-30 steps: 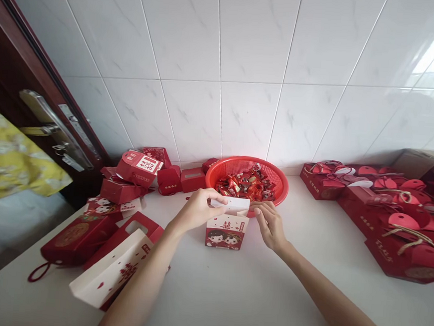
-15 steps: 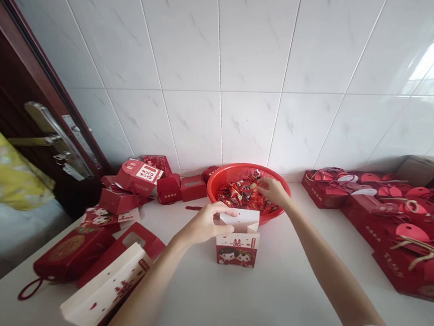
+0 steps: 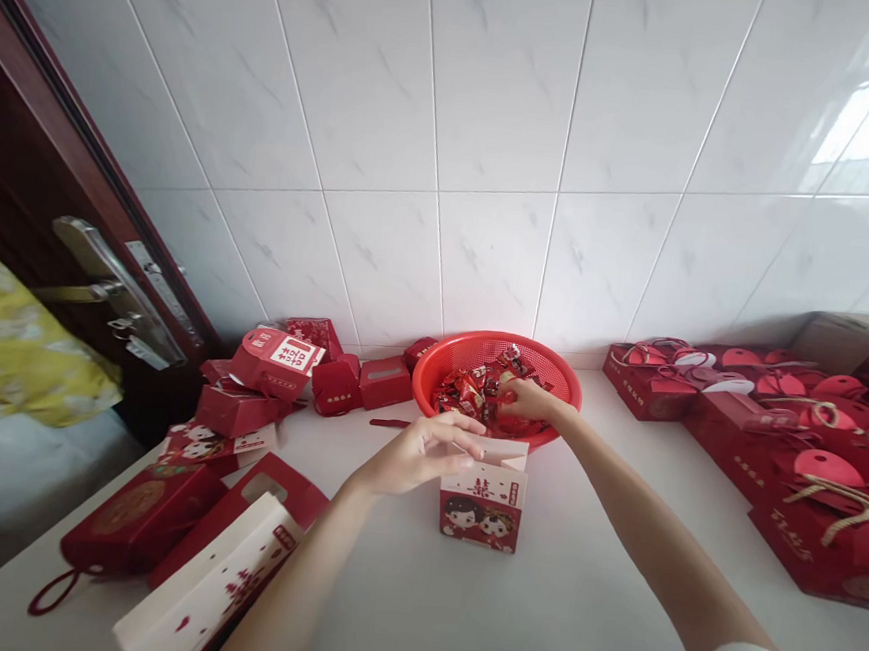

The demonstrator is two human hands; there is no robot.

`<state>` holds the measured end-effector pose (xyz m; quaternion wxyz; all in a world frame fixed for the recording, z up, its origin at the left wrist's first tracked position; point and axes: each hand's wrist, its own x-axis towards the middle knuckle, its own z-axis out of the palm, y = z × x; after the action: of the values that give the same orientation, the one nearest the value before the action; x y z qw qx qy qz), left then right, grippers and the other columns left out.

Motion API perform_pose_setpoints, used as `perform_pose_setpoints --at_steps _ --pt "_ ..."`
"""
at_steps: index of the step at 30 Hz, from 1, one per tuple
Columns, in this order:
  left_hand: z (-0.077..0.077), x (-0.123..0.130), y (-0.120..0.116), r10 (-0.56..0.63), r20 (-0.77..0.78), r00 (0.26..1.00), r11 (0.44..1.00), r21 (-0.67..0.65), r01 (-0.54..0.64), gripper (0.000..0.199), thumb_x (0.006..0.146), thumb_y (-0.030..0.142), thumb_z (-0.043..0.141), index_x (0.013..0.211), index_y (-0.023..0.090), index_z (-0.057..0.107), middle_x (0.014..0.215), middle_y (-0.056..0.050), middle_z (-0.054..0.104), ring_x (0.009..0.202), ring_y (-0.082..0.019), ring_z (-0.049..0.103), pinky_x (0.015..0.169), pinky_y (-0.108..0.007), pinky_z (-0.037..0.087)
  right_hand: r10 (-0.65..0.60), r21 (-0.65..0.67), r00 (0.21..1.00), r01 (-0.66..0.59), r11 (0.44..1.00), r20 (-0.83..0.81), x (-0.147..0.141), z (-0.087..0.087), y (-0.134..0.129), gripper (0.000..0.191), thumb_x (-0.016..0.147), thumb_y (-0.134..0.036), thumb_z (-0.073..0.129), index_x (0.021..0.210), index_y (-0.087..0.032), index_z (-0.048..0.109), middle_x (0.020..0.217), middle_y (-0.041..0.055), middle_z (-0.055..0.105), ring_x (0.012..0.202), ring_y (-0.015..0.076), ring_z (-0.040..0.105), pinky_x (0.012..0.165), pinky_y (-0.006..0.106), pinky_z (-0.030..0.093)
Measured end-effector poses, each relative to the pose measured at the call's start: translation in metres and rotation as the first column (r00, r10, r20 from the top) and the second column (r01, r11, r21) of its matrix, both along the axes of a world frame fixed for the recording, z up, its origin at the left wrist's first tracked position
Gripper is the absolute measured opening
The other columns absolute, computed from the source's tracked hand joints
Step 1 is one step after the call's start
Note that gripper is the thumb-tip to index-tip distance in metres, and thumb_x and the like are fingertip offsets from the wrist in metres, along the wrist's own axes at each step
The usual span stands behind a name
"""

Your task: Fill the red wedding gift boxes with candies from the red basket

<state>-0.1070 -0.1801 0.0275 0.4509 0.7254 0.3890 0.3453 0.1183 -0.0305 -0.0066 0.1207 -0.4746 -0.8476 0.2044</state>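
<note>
Left hand [image 3: 424, 452], loosely curled, touches the upright box [image 3: 481, 505], apparently pinching its edge.

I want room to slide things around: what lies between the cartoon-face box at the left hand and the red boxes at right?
The head view shows the right forearm crossing above otherwise bare tabletop.

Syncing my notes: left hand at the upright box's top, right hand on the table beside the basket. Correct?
Not quite: the head view shows the right hand inside the basket, among the candies, not on the table beside it. The left hand is at the top of the upright box.
</note>
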Motion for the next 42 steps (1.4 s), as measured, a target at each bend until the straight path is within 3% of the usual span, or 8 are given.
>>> perform_pose_setpoints --at_steps 5,9,12,17,23,30,35,42 --pt "0.010 -0.003 0.031 0.161 0.094 0.982 0.986 0.037 -0.165 0.030 0.082 0.043 0.070 0.098 0.020 0.078 0.115 -0.012 0.076 0.107 -0.026 0.070 0.095 -0.041 0.055 -0.148 0.103 0.982 0.160 0.982 -0.114 -0.002 0.004 0.000 0.020 0.091 -0.030 0.058 0.101 -0.018 0.070 0.096 0.0061 0.073 0.089 0.0221 0.067 0.076 0.029 0.048" --pt "0.009 0.004 0.079 0.091 -0.272 0.958 0.995 -0.023 -0.101 0.031 0.080 0.037 0.065 0.099 0.017 0.079 0.105 -0.010 0.079 0.095 -0.024 0.073 0.084 -0.035 0.058 -0.200 0.111 0.975 0.211 0.971 -0.098 0.006 0.007 0.003 0.026 0.096 -0.035 0.050 0.099 -0.017 0.070 0.102 0.0083 0.073 0.093 0.0232 0.067 0.074 0.029 0.048" --pt "0.007 0.020 0.105 -0.104 -0.696 0.711 0.991 -0.135 0.012 0.030 0.069 0.032 0.073 0.097 0.022 0.081 0.104 -0.007 0.080 0.090 -0.025 0.073 0.075 -0.031 0.057 -0.203 0.083 0.979 0.203 0.976 -0.004 0.017 0.009 0.008 0.018 0.088 -0.035 0.063 0.087 -0.018 0.070 0.098 0.0091 0.073 0.090 0.0255 0.067 0.069 0.030 0.047" --pt "0.000 0.056 0.120 -0.143 -0.835 0.531 0.989 -0.144 0.041 0.061 0.051 0.017 0.080 0.111 0.030 0.079 0.125 -0.009 0.074 0.108 -0.036 0.069 0.081 -0.037 0.056 -0.108 -0.049 0.975 0.120 0.992 0.193 0.025 0.002 0.011 0.028 0.052 -0.028 0.090 0.064 -0.023 0.065 0.073 0.0036 0.068 0.074 0.0259 0.067 0.060 0.030 0.048" --pt "-0.014 0.085 0.118 -0.138 -0.917 0.374 0.990 -0.113 0.087 0.065 0.066 0.010 0.070 0.129 0.025 0.070 0.134 -0.020 0.067 0.119 -0.044 0.063 0.089 -0.049 0.054 -0.048 -0.127 0.968 0.081 0.989 0.245 0.008 -0.012 0.009 0.028 0.051 -0.014 0.086 0.064 -0.022 0.062 0.073 0.0052 0.067 0.077 0.0281 0.070 0.064 0.034 0.053" --pt "-0.021 0.087 0.121 -0.099 -0.939 0.330 0.991 -0.064 0.115 0.047 0.072 0.019 0.073 0.120 0.016 0.074 0.126 -0.024 0.069 0.117 -0.042 0.065 0.089 -0.045 0.055 -0.011 -0.260 0.989 0.049 0.964 0.145 0.007 -0.009 0.010 0.026 0.052 -0.011 0.082 0.073 -0.023 0.071 0.067 0.0001 0.066 0.067 0.0209 0.067 0.055 0.026 0.047" --pt "-0.022 0.081 0.121 -0.098 -0.931 0.350 0.991 -0.059 0.120 0.059 0.069 0.022 0.077 0.127 0.023 0.069 0.131 -0.018 0.068 0.119 -0.039 0.065 0.089 -0.040 0.057 -0.138 -0.367 0.990 0.115 0.923 -0.038 0.006 -0.007 0.008 0.017 0.058 -0.011 0.075 0.071 -0.021 0.071 0.065 -0.0008 0.065 0.060 0.0182 0.064 0.051 0.025 0.049" --pt "-0.032 0.083 0.126 -0.018 -0.906 0.423 0.998 0.012 0.068 0.040 0.060 0.006 0.076 0.100 0.014 0.078 0.114 -0.024 0.075 0.110 -0.040 0.070 0.088 -0.040 0.056 -0.388 -0.410 0.818 0.207 0.888 -0.426 0.010 -0.007 0.005 0.016 0.073 -0.027 0.067 0.061 -0.020 0.059 0.055 -0.0017 0.052 0.053 0.0139 0.055 0.046 0.024 0.051"
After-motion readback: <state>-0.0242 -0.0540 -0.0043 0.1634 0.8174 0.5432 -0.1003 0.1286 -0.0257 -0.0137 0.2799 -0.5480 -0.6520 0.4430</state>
